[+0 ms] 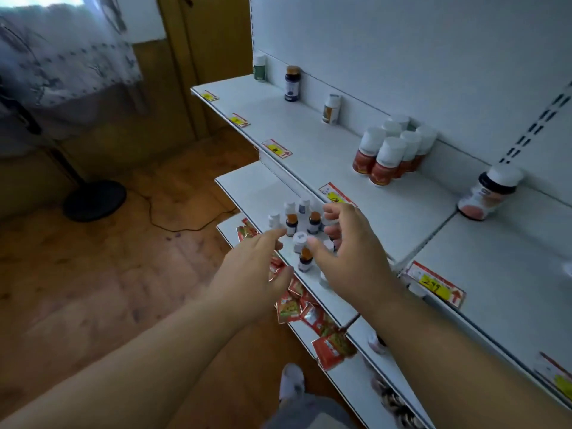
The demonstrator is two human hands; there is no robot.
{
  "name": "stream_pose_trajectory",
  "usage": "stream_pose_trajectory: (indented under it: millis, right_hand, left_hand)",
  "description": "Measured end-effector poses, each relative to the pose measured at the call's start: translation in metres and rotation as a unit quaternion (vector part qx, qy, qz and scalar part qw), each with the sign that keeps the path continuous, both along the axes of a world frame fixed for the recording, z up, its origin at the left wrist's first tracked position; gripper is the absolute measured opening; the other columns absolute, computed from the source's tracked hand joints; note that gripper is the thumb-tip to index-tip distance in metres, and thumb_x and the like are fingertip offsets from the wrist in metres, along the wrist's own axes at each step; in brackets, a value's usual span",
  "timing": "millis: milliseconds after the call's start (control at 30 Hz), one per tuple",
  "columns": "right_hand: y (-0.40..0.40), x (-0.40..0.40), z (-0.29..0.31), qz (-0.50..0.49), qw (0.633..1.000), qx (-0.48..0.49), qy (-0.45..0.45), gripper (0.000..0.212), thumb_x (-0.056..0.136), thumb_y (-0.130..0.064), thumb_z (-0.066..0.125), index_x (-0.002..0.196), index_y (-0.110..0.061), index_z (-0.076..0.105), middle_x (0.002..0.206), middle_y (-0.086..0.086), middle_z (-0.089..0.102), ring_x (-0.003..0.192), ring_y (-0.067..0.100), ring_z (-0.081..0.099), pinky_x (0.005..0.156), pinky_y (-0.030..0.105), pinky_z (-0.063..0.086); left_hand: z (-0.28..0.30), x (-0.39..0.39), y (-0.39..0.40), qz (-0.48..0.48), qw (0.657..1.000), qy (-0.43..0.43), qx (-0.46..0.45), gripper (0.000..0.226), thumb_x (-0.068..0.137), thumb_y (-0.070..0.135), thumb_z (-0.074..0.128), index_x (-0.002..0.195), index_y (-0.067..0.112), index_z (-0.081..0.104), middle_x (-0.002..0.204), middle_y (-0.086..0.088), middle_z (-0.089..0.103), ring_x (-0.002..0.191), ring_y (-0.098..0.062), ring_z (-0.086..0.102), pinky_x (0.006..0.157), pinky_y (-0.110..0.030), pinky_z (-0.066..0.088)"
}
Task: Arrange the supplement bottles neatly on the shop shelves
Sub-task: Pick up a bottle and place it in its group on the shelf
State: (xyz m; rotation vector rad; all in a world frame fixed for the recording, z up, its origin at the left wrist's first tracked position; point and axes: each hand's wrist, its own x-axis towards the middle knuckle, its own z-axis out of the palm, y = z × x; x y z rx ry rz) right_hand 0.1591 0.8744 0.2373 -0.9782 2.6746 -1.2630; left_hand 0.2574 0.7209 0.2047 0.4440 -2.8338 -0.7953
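A cluster of several small supplement bottles [299, 226], some white-capped and some dark with orange caps, stands on the middle white shelf [247, 187]. My left hand [257, 270] reaches in from the left, fingers extended toward the cluster, holding nothing. My right hand [346, 252] hovers over the right side of the cluster with loosely curved fingers, hiding some bottles; I see nothing gripped in it. On the upper shelf [309, 134] stand a group of red-labelled white-capped bottles [390, 153], a larger pink-labelled bottle [489, 193], and three single bottles further left [292, 83].
Red snack packets [309, 314] lie on the lowest shelf under my hands. Price tags [433, 284] line the shelf edges. A fan base [94, 199] and its cable sit on the wooden floor at left. My foot [291, 382] shows below.
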Motion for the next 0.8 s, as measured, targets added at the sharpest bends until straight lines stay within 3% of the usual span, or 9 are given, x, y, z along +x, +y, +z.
stream_pose_trajectory:
  millis: [133,300,433,600,667,800]
  right_hand:
    - [-0.07,-0.046,-0.02,0.039,0.999,0.016,-0.012,0.045,0.093,-0.031,0.066,0.133,-0.027,0.045,0.116,-0.012,0.047,0.107,0.007,0.053,0.087,0.026,0.053]
    - [-0.159,-0.078,-0.035,0.032,0.998,0.03,-0.049,0.044,0.093,-0.032,0.065,0.133,-0.027,0.045,0.127,-0.006,0.05,0.11,0.008,0.054,0.086,0.027,0.055]
    - [-0.236,-0.102,-0.059,0.028,0.997,0.044,-0.049,0.043,0.093,-0.032,0.066,0.131,-0.024,0.048,0.125,-0.003,0.051,0.108,0.01,0.054,0.086,0.026,0.054]
    - [-0.32,-0.109,-0.114,-0.081,0.991,0.063,-0.084,0.039,0.091,-0.028,0.067,0.127,-0.024,0.052,0.125,-0.003,0.047,0.107,0.006,0.051,0.083,0.015,0.048]
    - [-0.354,-0.111,-0.134,-0.135,0.986,0.06,-0.082,0.037,0.09,-0.028,0.068,0.124,-0.024,0.054,0.125,-0.003,0.048,0.107,0.009,0.053,0.084,0.022,0.051]
    - [-0.411,-0.115,-0.188,-0.174,0.968,0.128,-0.127,0.041,0.09,-0.035,0.068,0.127,-0.027,0.052,0.134,-0.002,0.046,0.116,0.013,0.053,0.089,0.032,0.052]
  left_hand:
    - [-0.015,-0.03,-0.064,0.036,0.999,-0.021,-0.003,0.061,0.089,0.046,0.056,0.145,0.032,0.034,0.134,0.011,0.053,0.126,-0.011,0.044,0.104,-0.035,0.041]
    - [-0.022,-0.055,-0.152,0.039,0.998,-0.053,-0.008,0.06,0.088,0.043,0.056,0.144,0.032,0.037,0.134,0.01,0.053,0.128,-0.014,0.044,0.108,-0.037,0.037]
    - [-0.042,-0.08,-0.225,0.025,0.997,-0.067,-0.011,0.061,0.091,0.042,0.058,0.146,0.034,0.033,0.142,0.011,0.047,0.132,-0.013,0.041,0.109,-0.037,0.037]
    - [-0.079,-0.125,-0.336,-0.063,0.994,-0.082,-0.016,0.063,0.092,0.046,0.057,0.147,0.032,0.03,0.147,0.005,0.044,0.135,-0.018,0.039,0.109,-0.039,0.038]
    - [-0.095,-0.143,-0.379,-0.109,0.991,-0.082,-0.018,0.064,0.091,0.044,0.058,0.147,0.028,0.033,0.145,0.002,0.046,0.133,-0.021,0.041,0.108,-0.039,0.038]
    - [-0.146,-0.15,-0.436,-0.111,0.988,-0.108,0.016,0.063,0.091,0.039,0.061,0.147,0.027,0.035,0.143,0.001,0.048,0.13,-0.02,0.043,0.103,-0.035,0.038]
